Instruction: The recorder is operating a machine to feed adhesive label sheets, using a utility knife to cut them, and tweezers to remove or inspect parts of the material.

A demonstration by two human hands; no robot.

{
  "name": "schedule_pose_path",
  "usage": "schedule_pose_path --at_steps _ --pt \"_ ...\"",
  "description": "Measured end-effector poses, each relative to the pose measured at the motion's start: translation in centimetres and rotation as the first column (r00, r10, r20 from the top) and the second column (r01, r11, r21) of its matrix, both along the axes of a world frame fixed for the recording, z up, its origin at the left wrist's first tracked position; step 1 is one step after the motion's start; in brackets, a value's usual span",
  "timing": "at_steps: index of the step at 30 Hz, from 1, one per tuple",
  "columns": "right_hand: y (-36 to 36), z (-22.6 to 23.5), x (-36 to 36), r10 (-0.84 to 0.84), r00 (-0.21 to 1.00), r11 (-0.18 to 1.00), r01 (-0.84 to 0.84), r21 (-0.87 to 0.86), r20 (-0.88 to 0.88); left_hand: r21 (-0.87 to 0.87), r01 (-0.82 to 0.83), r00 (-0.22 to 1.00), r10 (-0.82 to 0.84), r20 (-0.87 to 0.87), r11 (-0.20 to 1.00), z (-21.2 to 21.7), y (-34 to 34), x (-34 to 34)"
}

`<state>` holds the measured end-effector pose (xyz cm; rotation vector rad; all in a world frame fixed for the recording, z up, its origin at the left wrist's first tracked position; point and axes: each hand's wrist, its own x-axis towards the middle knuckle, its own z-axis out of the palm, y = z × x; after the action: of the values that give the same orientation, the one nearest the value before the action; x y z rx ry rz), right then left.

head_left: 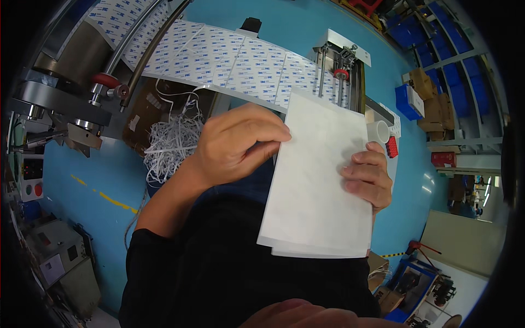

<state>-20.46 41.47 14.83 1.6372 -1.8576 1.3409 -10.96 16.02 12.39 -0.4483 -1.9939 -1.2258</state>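
A thin stack of white sheets point(322, 180) is held upright in front of my body, its lower edges slightly out of line with each other. My left hand point(243, 139) pinches the stack's left edge near the top between thumb and fingertips. On the right side, my right hand point(369, 177) grips the same stack, fingers curled over its front face; its thumb is hidden behind. Beyond the sheets, a long printed white web point(246, 63) with blue marks runs across a machine bed, with cut lines across it.
Metal rods and rollers point(104, 82) stand at the left. Below the web, a brown box point(142, 117) holds tangled white strips point(175, 142). At the far right end are a slitting-type assembly with rails point(342, 71), a white cup point(377, 131) and a red block point(391, 147). Shelves with blue bins point(456, 79) line the right.
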Motion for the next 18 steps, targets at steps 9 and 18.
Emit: schedule_pose_path --at_steps 9,18 --pt "-0.01 -0.17 -0.22 -0.046 0.995 0.998 0.05 0.04 -0.088 -0.227 0.064 0.986 -0.096 -0.133 0.972 0.8 -0.71 0.19" --pt "0.43 -0.19 -0.08 -0.067 0.991 0.997 0.072 0.042 -0.113 -0.218 0.037 0.978 -0.08 -0.192 0.975 0.62 -0.5 0.01"
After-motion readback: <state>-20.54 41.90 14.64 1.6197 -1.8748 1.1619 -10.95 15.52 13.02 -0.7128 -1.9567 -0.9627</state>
